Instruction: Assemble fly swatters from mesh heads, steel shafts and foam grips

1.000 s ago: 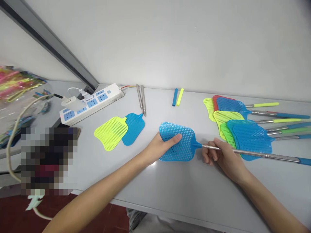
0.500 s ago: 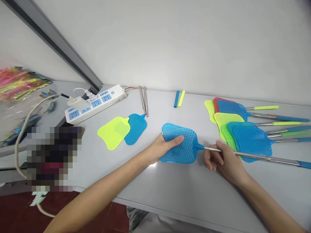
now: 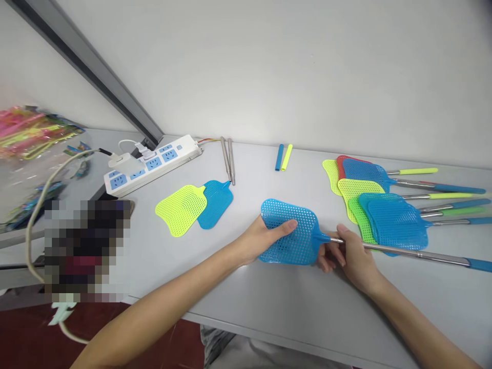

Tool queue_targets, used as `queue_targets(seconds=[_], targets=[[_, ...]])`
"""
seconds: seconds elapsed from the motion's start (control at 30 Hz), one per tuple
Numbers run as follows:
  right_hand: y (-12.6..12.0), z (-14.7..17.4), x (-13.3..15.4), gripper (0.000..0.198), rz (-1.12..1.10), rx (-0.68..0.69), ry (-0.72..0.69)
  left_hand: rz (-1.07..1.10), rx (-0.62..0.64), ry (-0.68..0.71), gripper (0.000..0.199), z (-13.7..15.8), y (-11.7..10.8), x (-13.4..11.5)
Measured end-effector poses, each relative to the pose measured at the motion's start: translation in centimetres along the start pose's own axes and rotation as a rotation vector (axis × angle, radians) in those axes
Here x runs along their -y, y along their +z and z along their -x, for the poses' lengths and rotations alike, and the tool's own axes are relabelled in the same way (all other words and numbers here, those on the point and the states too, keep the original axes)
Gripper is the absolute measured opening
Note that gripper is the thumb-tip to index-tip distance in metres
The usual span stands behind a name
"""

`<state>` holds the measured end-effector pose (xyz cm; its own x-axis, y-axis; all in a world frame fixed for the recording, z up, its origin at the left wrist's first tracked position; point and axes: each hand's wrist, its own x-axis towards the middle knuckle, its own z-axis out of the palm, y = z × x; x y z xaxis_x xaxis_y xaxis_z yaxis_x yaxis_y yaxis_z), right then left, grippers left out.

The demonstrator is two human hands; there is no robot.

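A blue fly swatter (image 3: pixel 303 251) with a metal telescopic rod lies across both hands, above the table's front half. My left hand (image 3: pixel 265 238) grips its perforated head, thumb on top and fingers underneath. Around the rod, just past the head's neck, my right hand (image 3: pixel 351 253) is closed with the thumb on top. The swatter's blue grip points to the right edge. Beyond my right hand, several swatters are piled, with a blue head (image 3: pixel 400 223) uppermost. To the left lie a loose yellow head (image 3: pixel 180 210) and a loose blue head (image 3: pixel 216 205), partly overlapping.
Two metal rods (image 3: pixel 231 161) lie near the wall beside a white power strip (image 3: pixel 154 165). A blue tube (image 3: pixel 279 157) and a yellow tube (image 3: pixel 286 157) are at the back. Plastic bags (image 3: pixel 34 133) of colourful pieces sit at far left, by a pale cable (image 3: pixel 33 220).
The held swatter's head has shifted slightly right and toward me. My right hand has moved a little left along the rod, closer to the neck.
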<state>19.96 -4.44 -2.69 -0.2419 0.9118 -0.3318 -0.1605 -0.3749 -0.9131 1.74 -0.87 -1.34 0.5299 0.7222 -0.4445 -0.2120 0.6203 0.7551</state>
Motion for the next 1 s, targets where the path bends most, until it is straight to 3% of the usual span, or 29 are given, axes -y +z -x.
queue_targets(seconds=[0.27,0.53,0.7,1.0], targets=[[0.2,0.0,-0.1,0.056,-0.016,-0.058,0.044,-0.021,0.005,0.026,0.036,0.1,0.5,0.5],[0.5,0.2,-0.3,0.062,0.041,-0.127,0.172,-0.063,0.001,0.051,0.033,0.4,1.2,0.7],[0.0,-0.2,-0.7,0.058,0.01,-0.173,0.123,-0.082,-0.006,0.109,0.031,0.9,2.0,0.5],[-0.9,-0.5,-0.8,0.047,0.039,-0.065,0.057,-0.114,-0.104,0.205,0.028,0.7,1.7,1.1]])
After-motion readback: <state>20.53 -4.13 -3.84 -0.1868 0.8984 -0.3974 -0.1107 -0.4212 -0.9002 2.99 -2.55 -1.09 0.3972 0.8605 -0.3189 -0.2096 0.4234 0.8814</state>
